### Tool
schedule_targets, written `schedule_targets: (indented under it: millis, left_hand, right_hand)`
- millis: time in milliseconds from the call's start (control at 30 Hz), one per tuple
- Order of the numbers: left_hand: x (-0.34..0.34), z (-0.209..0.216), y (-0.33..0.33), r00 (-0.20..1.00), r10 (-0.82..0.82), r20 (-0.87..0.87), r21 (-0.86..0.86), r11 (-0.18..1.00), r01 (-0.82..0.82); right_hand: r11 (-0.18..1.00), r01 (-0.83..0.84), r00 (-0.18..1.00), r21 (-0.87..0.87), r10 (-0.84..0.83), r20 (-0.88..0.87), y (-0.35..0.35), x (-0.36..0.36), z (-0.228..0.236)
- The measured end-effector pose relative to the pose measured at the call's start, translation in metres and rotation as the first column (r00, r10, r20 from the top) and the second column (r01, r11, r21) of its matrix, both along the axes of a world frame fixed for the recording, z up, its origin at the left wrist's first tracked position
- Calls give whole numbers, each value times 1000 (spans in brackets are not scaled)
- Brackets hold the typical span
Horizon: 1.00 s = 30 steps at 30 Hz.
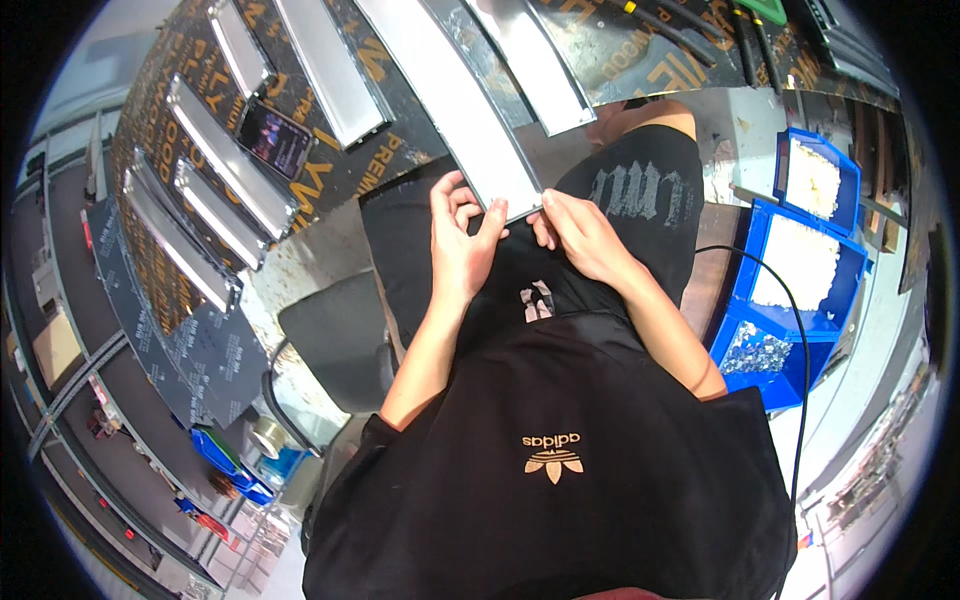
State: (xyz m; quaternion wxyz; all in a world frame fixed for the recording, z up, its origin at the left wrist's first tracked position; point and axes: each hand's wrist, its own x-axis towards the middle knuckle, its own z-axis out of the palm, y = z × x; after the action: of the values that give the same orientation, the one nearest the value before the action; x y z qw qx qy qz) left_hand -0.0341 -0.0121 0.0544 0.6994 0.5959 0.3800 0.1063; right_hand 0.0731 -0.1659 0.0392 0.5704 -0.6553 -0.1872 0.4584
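Note:
A long, bright silver-white panel (pixel 455 90) reaches from the dark table toward my lap, its near end beyond the table edge. My left hand (pixel 462 240) is closed on the left side of that end, with the thumb at its lower edge and the fingers curled beside it. At the right corner, my right hand (pixel 585 235) pinches the panel's end. Whether a small part sits between those right fingertips is hidden. A similar narrower panel (pixel 535 65) lies just to the right, and another panel (pixel 335 75) lies to the left.
Several shorter silver strips (pixel 230 160) and a phone (pixel 275 140) lie on the printed black table (pixel 410 155). Hand tools (pixel 680 35) are at the far right. Blue bins (pixel 850 265) hold white pieces and small metal parts; a black cable (pixel 803 340) crosses before them. A dark chair (pixel 335 340) stands left.

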Motion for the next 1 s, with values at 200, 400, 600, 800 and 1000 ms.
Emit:
schedule_targets:
  millis: [200,400,600,800,1000]
  left_hand:
    - [-9,-12,5,985,-171,18,-223,960,171]
    - [-9,-12,13,985,-166,53,-326,929,175]
    - [-8,-11,16,982,-182,45,-378,907,185]
    - [-8,-12,22,983,-175,62,-411,893,185]
    - [-11,-14,23,984,-152,95,-493,851,179]
  right_hand:
    - [997,-77,997,-13,77,-5,-11,-5,2]
    - [992,-124,992,-18,124,-9,-7,0,4]
    - [986,-157,988,-54,157,-3,-5,5,6]
    - [987,-152,987,-51,149,-61,-1,9,9]
    - [987,-156,986,-35,154,-64,0,9,8]
